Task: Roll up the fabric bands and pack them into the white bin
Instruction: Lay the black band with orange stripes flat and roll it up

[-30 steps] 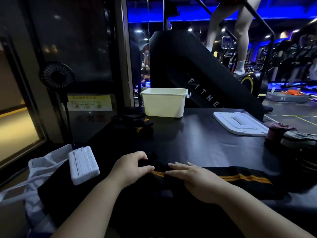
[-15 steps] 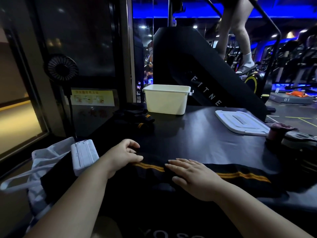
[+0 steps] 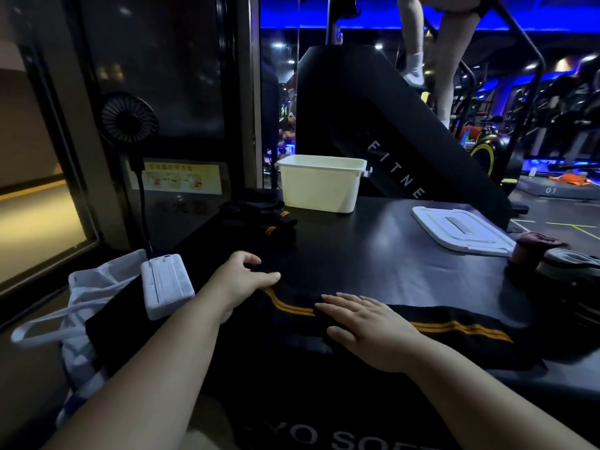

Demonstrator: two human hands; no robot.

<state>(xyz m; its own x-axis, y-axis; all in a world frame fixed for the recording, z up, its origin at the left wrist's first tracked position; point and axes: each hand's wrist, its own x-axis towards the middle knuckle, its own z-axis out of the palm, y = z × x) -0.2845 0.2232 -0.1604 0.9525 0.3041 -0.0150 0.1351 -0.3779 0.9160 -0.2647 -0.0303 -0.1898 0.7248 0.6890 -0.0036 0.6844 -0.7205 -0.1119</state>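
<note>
A black fabric band with two orange stripes [image 3: 461,329] lies flat across the near part of the dark table [image 3: 389,254]. My left hand [image 3: 242,280] pinches the band's left end between thumb and curled fingers. My right hand [image 3: 367,326] lies flat on the band's middle with fingers straight. The white bin [image 3: 319,186] stands open at the table's far edge. A pile of black bands with orange stripes [image 3: 259,216] lies just left of the bin.
The bin's white lid [image 3: 461,230] lies at the right. Rolled items [image 3: 552,261] sit at the right edge. A white box [image 3: 165,284] and a white bag [image 3: 87,306] are at the left, with a small fan [image 3: 128,120] behind. A stair machine with a person stands beyond the table.
My left hand has slid left along the band to its end, exposing more of the orange stripes. My right hand stays flat on the band.
</note>
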